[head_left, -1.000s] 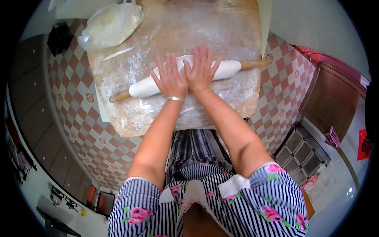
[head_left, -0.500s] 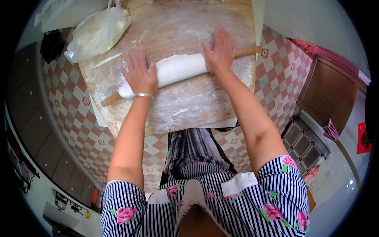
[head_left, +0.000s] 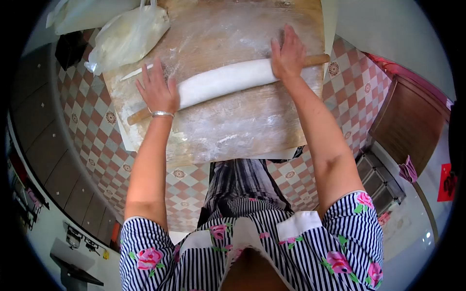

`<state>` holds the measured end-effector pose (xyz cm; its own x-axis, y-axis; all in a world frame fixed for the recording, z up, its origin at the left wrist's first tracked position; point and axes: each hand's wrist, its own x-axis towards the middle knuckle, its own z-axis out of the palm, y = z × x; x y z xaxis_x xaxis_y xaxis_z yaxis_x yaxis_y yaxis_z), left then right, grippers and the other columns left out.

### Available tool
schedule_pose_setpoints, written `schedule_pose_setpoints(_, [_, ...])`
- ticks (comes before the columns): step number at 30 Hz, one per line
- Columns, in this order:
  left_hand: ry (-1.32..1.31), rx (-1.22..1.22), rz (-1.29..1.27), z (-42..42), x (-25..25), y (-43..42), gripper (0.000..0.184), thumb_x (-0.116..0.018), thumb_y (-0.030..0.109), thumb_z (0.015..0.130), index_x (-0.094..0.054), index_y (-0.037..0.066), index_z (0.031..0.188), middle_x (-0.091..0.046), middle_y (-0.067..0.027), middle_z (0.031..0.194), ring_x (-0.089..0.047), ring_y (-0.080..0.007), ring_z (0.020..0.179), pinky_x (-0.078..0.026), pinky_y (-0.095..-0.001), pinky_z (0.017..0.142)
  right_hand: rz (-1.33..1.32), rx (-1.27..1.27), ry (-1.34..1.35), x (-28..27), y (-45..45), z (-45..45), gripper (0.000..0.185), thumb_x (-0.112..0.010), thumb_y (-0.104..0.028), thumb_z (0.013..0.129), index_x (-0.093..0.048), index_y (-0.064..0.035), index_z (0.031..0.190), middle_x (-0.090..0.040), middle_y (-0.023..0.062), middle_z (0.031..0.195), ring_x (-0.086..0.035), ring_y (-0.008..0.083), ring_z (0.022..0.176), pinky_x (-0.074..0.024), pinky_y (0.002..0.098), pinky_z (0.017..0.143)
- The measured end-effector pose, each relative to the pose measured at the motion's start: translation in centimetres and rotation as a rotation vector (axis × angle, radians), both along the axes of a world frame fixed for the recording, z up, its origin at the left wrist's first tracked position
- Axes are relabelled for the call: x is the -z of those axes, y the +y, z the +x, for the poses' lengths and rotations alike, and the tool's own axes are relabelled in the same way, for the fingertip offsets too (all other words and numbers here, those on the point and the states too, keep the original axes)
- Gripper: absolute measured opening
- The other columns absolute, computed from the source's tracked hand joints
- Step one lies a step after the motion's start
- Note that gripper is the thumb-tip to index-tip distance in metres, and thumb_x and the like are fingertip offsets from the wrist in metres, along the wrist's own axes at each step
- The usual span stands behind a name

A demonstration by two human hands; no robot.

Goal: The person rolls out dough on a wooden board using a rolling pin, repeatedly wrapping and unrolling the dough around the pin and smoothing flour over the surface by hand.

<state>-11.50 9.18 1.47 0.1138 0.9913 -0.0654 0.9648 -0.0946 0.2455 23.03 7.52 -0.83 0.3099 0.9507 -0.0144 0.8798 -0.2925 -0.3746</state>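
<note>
Resting left hand [head_left: 159, 93] and right hand [head_left: 289, 57], both splayed wide, at opposite ends of white dough [head_left: 225, 82] wrapped round a rolling pin [head_left: 316, 59] across upper centre, near a translucent bag [head_left: 128, 40] of pale, indistinct contents, upper left of the frame.

Around the wooden surface [head_left: 233, 128] spreads a checkered floor [head_left: 94, 109] of pink, white and grey tiles. Left of the surface are a black box [head_left: 70, 50] and dark tiles [head_left: 73, 160]; right of it, a brown panel [head_left: 410, 123] and red paper [head_left: 443, 186].
</note>
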Motion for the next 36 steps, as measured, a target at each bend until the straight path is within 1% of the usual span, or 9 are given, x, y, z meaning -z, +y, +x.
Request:
schedule_pose_setpoints(7, [-0.084,-0.006,-0.006,-1.8,-0.1,-0.3,0.065,-0.052,0.024,0.085,-0.04,0.011,0.147,-0.059,-0.0143,0.127,-0.05,-0.034,0.123,-0.03,-0.0502,0.109,0.098,-0.032,0.03,0.8,0.5,2.2,0.055,-0.062,-0.039,0.084,-0.051,-0.0066,0.128,-0.055,0.0161,0.124,-0.049,0.0341,0.116,-0.0347,0.0511,0.097])
schedule_pose_setpoints(8, [-0.167,-0.008,0.076,-1.9,-0.4,-0.1,0.059,-0.051,0.024,0.086,-0.046,0.009,0.143,-0.066,-0.0138,0.102,-0.059,-0.0323,0.096,-0.044,-0.0444,0.09,0.1,0.017,0.094,0.7,1.2,2.3,0.052,-0.062,-0.039,0.083,-0.054,-0.0066,0.123,-0.057,0.0158,0.119,-0.051,0.0345,0.112,-0.0361,0.0493,0.094])
schedule_pose_setpoints(12, [-0.175,0.005,0.041,-3.1,0.8,-5.1,0.045,-0.05,0.028,0.089,-0.06,0.01,0.129,-0.066,-0.013,0.081,-0.061,-0.034,0.076,-0.048,-0.0457,0.072,-0.058,-0.086,0.087,-0.4,-2.9,2.9,0.035,-0.061,-0.039,0.085,-0.06,-0.008,0.101,-0.063,0.0137,0.094,-0.058,0.0364,0.094,-0.0425,0.0466,0.085])
schedule_pose_setpoints(17, [-0.122,-0.166,-0.075,-3.4,0.9,-2.1,0.041,-0.045,0.034,0.094,-0.062,0.014,0.125,-0.069,-0.0211,0.097,-0.065,-0.0415,0.086,-0.049,-0.0499,0.076,-0.164,-0.018,0.049,-1.2,0.0,2.7,0.03,-0.052,-0.038,0.093,-0.062,-0.0094,0.094,-0.068,0.0156,0.081,-0.062,0.0402,0.08,-0.0463,0.049,0.073])
schedule_pose_setpoints(21, [-0.141,-0.141,-0.068,-4.4,2.1,-7.2,0.041,-0.048,0.035,0.093,-0.065,0.011,0.122,-0.069,-0.0167,0.109,-0.065,-0.0377,0.099,-0.049,-0.0461,0.087,-0.17,0.019,0.121,-1.2,-7.1,2.3,0.035,-0.051,-0.039,0.094,-0.06,-0.006,0.1,-0.069,0.0167,0.09,-0.064,0.0396,0.089,-0.0439,0.0493,0.083])
schedule_pose_setpoints(26, [0.033,-0.18,-0.372,-3.4,-0.1,-13.2,0.046,-0.052,0.034,0.092,-0.059,0.011,0.131,-0.061,-0.0128,0.129,-0.051,-0.0315,0.126,-0.034,-0.0494,0.107,-0.183,0.065,-0.002,-0.6,-15.8,1.2,0.053,-0.055,-0.042,0.089,-0.054,-0.0033,0.126,-0.057,0.0228,0.126,-0.05,0.0352,0.12,-0.0292,0.0513,0.106])
schedule_pose_setpoints(31, [-0.039,-0.118,0.032,6.7,0.1,-10.4,0.051,-0.049,0.032,0.091,-0.049,0.017,0.141,-0.048,-0.0073,0.145,-0.034,-0.0293,0.141,-0.014,-0.0608,0.113,-0.083,0.07,-0.222,-1.1,-9.7,-10.1,0.069,-0.055,-0.045,0.09,-0.039,-0.0043,0.145,-0.04,0.0197,0.148,-0.03,0.0353,0.14,-0.0073,0.0574,0.116])
schedule_pose_setpoints(32, [-0.032,-0.069,-0.014,8.3,0.3,-12.3,0.051,-0.048,0.033,0.092,-0.05,0.018,0.14,-0.048,-0.0061,0.145,-0.033,-0.029,0.141,-0.013,-0.0601,0.114,-0.066,0.037,0.016,-1.3,-11.4,-13.9,0.069,-0.055,-0.043,0.09,-0.038,-0.0049,0.146,-0.036,0.0183,0.152,-0.027,0.0336,0.143,-0.005,0.0587,0.117])
schedule_pose_setpoints(36, [0.009,0.044,-0.013,9.1,1.5,-9.4,0.054,-0.049,0.035,0.091,-0.048,0.018,0.143,-0.044,-0.002,0.15,-0.026,-0.0279,0.146,-0.007,-0.0607,0.116,-0.058,-0.1,0.072,-2.7,-7.8,-13.3,0.07,-0.057,-0.039,0.088,-0.036,-0.0055,0.146,-0.037,0.0151,0.151,-0.03,0.0331,0.141,-0.0101,0.0617,0.114])
